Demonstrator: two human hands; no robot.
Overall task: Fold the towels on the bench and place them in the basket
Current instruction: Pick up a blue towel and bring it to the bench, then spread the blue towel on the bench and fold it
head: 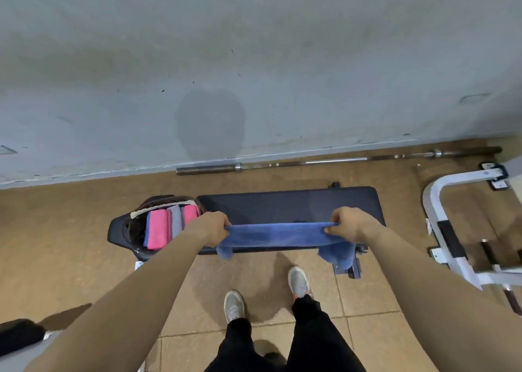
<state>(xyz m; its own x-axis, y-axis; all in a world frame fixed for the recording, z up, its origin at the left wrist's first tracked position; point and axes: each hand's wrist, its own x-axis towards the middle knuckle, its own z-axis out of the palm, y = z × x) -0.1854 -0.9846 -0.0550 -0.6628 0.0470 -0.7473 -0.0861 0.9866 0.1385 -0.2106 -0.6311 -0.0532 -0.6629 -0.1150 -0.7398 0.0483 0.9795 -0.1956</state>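
We are holding the blue terry-cloth towel (276, 234) by its two upper corners. The left hand (210, 229) is gripping the left corner with clenched fingers, and the right hand (350, 224) is pinching the right corner. The towel is hanging stretched between both hands above the near edge of the black padded bench (288, 202), with both ends drooping past that edge. The dark woven basket (166, 199) is standing at the bench's left end, containing folded pink towels (158, 229) and a folded grey towel (175, 220) side by side.

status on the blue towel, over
Left grip, right grip each pinch blue towel, stretched over bench. Folded towels already in basket. Nothing in the way.
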